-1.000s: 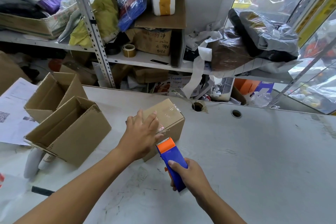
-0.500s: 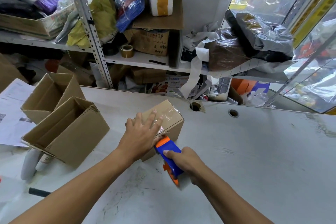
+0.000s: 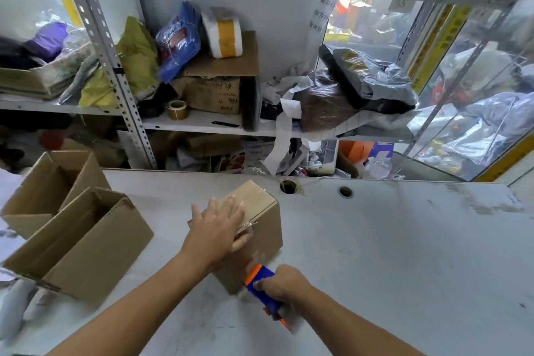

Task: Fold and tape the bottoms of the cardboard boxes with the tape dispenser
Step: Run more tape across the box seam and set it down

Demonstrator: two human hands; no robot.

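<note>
A small cardboard box [image 3: 264, 221] stands on the white table [image 3: 404, 254] with its folded side up and clear tape along the seam. My left hand [image 3: 216, 228] lies flat on top of it, fingers spread. My right hand [image 3: 281, 283] grips the blue and orange tape dispenser [image 3: 261, 283]. The dispenser's orange head touches the box's near side, low down by the table.
Two open cardboard boxes [image 3: 83, 243] [image 3: 49, 185] lie on their sides at the left. A metal shelf [image 3: 202, 123] crowded with bags, boxes and a tape roll [image 3: 176, 109] runs behind the table. Two round holes [image 3: 288, 186] pierce the tabletop.
My right hand has brought the dispenser down the box's near side toward the table. The left hand stays flat on top. The camera has tilted up.
</note>
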